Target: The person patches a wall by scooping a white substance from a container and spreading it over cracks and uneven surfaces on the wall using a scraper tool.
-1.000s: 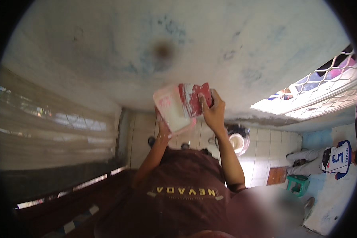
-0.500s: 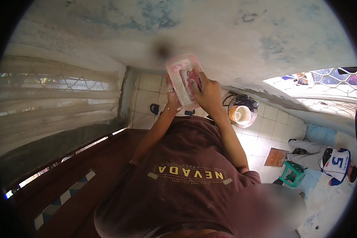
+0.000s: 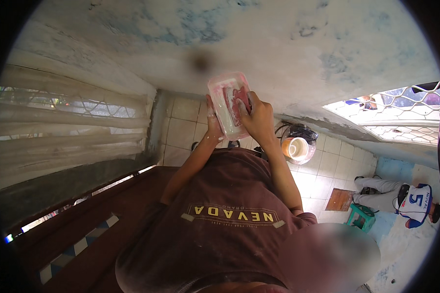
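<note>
one pink tray [image 3: 227, 78] held by the left grip [image 3: 214, 124], red scraper [image 3: 239, 94] held by the right grip [image 3: 260, 118]

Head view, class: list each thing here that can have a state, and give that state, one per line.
Left hand: holding the tray
Right hand: gripping the spreader
Pink-rimmed tray: uncovered, whitened inside
Red spreader: smeared white, in the tray
Tub: open-topped
Curtain: drawn across the left-hand window
Wall: patchy, white and blue
</note>
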The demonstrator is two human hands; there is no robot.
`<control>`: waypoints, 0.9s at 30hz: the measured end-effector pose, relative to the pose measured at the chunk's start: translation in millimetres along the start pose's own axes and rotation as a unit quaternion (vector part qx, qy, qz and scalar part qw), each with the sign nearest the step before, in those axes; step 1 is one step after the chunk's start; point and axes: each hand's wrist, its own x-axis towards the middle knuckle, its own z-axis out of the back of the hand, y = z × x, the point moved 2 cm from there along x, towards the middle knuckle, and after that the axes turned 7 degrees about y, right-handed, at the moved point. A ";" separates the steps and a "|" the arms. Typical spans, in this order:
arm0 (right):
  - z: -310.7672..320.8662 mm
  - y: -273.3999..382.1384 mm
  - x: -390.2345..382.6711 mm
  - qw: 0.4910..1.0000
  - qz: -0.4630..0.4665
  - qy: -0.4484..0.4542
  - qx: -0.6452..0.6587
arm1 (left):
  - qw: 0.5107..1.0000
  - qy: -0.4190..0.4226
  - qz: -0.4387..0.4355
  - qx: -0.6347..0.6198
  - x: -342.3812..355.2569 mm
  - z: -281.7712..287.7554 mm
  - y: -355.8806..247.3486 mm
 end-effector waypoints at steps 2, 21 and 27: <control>-6.1 -0.4 0.1 1.000 0.018 -0.003 -0.015 | 1.000 -0.005 0.000 0.010 -1.2 2.1 -2.9; -34.9 5.2 1.3 0.998 0.063 0.023 -0.023 | 1.000 0.001 0.011 -0.013 -8.5 25.4 -8.6; -2.5 -3.5 1.5 0.999 -0.008 -0.043 0.023 | 1.000 0.019 0.009 -0.003 -11.8 14.2 -7.1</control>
